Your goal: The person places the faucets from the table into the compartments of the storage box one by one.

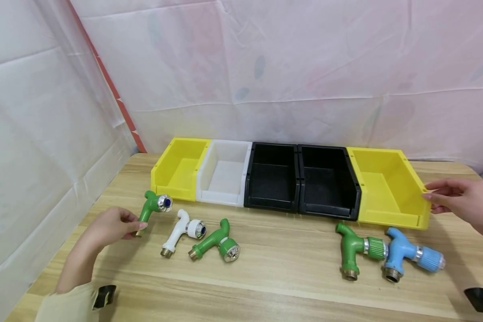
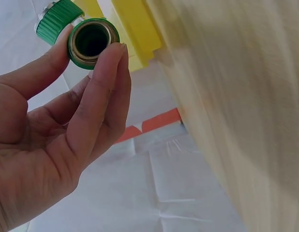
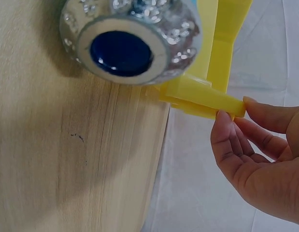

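Note:
My left hand [image 1: 114, 227] pinches a green faucet [image 1: 148, 209] near its brass threaded end, in front of the left yellow bin [image 1: 156, 179]. In the left wrist view, thumb and fingers grip the green collar round the faucet's open inlet [image 2: 93, 41]. At the far right, my right hand [image 1: 459, 199] pinches the side wall of the right yellow bin [image 1: 416, 179]. The right wrist view shows thumb and fingertips on the bin's yellow edge [image 3: 207, 99]. A blue faucet [image 1: 406, 250] lies nearby; its chrome knob with a blue cap [image 3: 121, 53] looms large in that view.
Between the yellow bins stand a white bin [image 1: 225, 200] and two black bins [image 1: 271, 205] in a row. On the wooden table [image 1: 281, 277] lie a white faucet [image 1: 179, 230], a green faucet [image 1: 214, 240] and another green faucet [image 1: 349, 248]. Cloth hangs behind.

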The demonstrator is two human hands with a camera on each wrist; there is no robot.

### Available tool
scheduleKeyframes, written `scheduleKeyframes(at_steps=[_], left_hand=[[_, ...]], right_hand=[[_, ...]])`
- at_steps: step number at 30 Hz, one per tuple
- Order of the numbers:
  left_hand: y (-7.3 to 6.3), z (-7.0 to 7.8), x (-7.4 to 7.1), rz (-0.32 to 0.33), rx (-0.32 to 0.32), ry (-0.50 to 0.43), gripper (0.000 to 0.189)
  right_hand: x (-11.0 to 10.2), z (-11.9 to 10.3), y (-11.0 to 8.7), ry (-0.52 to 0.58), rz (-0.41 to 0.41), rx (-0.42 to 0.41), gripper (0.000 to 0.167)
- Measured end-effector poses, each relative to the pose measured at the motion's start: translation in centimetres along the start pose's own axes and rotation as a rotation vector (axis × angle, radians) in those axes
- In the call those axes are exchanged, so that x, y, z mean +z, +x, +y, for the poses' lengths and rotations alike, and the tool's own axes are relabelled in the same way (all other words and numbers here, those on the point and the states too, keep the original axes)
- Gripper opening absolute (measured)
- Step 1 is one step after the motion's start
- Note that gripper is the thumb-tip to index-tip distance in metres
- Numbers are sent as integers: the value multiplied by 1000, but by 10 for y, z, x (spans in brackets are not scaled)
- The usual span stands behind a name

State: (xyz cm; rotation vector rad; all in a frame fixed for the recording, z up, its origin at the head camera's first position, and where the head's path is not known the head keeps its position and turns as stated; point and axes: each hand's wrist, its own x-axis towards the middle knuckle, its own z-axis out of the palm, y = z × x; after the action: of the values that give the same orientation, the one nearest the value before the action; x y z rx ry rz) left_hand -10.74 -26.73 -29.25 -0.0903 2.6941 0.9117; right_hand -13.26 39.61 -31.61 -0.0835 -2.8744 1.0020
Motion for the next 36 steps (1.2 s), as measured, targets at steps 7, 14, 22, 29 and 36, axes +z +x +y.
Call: scheduleKeyframes(at_steps=[7, 14, 22, 29, 36], left_hand=[[9, 12, -4, 11, -7, 22, 29], [19, 24, -6, 14, -3, 24, 30], [30, 32, -5, 6, -3, -40, 29], [39, 38, -4, 16, -18, -37, 30], [50, 45, -5, 13, -29, -52, 29]], right_hand=[[0, 1, 0, -8, -4, -18, 26], [-1, 1, 0, -19, 2, -11, 27], [-1, 1, 0, -22, 4, -28, 25], [-1, -5, -2, -27, -1, -37, 23], [-2, -10, -4, -36, 2, -35, 24]])
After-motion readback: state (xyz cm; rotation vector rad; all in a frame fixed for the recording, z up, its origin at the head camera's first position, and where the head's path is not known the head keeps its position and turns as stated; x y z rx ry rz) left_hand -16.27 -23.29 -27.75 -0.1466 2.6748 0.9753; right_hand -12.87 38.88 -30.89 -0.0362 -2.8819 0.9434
